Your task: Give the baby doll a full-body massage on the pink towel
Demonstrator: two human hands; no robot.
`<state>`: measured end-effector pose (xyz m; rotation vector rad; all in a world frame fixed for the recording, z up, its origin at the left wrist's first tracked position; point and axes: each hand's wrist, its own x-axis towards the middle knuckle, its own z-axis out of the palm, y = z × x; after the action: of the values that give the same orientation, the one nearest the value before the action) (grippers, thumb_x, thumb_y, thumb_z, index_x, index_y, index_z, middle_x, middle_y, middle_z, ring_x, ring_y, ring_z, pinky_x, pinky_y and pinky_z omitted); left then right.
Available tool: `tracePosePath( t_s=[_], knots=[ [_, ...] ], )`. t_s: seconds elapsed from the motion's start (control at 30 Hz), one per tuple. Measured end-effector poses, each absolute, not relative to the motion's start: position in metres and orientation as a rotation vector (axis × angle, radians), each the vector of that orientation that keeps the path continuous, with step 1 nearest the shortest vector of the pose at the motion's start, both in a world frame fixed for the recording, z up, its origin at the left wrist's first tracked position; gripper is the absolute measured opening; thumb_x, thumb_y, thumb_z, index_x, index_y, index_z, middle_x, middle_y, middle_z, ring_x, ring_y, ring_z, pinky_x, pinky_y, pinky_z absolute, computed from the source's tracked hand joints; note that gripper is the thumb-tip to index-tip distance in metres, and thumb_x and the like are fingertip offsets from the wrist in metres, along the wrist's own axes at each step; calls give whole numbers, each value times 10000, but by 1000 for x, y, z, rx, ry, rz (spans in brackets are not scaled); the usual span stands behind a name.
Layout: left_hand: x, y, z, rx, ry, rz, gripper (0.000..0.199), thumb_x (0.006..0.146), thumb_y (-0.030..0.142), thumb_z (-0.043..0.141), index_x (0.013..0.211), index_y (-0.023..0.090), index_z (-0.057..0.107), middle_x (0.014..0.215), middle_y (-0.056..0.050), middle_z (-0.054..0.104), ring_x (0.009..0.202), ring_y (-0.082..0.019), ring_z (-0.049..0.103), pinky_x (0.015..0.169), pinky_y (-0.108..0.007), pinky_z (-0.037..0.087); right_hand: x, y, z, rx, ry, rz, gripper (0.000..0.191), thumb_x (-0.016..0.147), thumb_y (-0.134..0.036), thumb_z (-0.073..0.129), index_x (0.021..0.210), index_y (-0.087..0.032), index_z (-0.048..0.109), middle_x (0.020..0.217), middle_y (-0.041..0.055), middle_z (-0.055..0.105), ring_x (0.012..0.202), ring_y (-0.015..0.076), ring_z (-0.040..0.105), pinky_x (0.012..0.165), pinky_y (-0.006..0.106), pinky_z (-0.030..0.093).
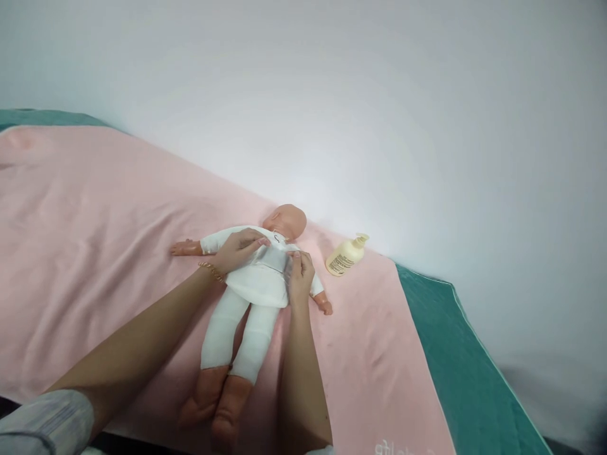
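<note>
A baby doll (256, 287) in a white top and white leggings lies on its back, head turned aside at the far end. Over its chest is a thin greyish, see-through sheet or pouch (274, 258), whose exact kind I cannot make out. My left hand (239, 249), with a beaded bracelet at the wrist, pinches the sheet's upper left side. At its upper right edge, the fingers of my right hand (300, 268) are closed on the same sheet. A cream pump bottle (346, 254) lies tilted on the blanket, right of the doll and apart from my hands.
A pink blanket (95, 240) with some wrinkles lies under the doll. Green cloth (455, 341) shows beyond its right edge and at the far left. A pale wall (332, 114) rises directly behind the doll's head and the bottle.
</note>
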<state>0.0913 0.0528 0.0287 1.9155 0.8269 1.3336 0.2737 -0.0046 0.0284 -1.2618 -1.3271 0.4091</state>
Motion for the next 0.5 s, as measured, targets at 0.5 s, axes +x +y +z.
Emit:
tracePosePath(
  t_s=[0.5],
  knots=[
    [97,59,31,2347,921,969,405,960,457,378,1033,192,675,1078,-79,698,1044,-256,602,980,-388,414,268,11,24,-1442,-1521,394,299,941,-329,399,821,-195,638,891,80,658,980,220,537,907,328,387]
  ],
)
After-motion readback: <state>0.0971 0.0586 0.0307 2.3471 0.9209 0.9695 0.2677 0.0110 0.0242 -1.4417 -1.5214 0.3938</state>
